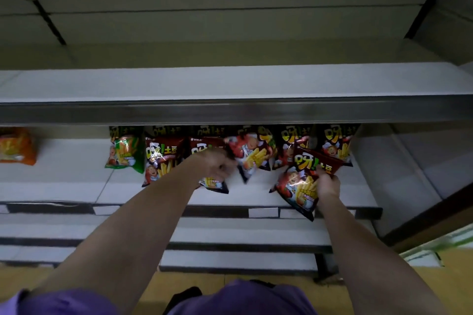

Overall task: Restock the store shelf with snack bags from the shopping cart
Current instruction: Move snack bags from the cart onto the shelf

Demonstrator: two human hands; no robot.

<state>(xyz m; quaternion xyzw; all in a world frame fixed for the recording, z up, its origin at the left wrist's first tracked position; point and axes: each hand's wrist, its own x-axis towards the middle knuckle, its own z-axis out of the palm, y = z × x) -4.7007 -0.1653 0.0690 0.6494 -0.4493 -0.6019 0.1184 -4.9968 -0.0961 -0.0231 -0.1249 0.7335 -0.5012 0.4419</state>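
While I'm leaning over the shelf, both arms are out over its middle tier. That tier carries a row of dark red snack bags standing against the back, one green bag at the row's left end and an orange bag well apart, far left. Shopping cart not in view.

Right hand is clenched on a dark red bag, gripping its right edge, bag tilted and overhanging the shelf's front lip. Left hand is motion-blurred over another red bag in the row; can't tell whether it's gripping or just nudging.

My read on handling: bags are light, air-puffed, slick foil, contents crush easily. Pinch at the crimped seam or side edge, not the belly. Stand it upright against the neighbours so it doesn't slide forward.
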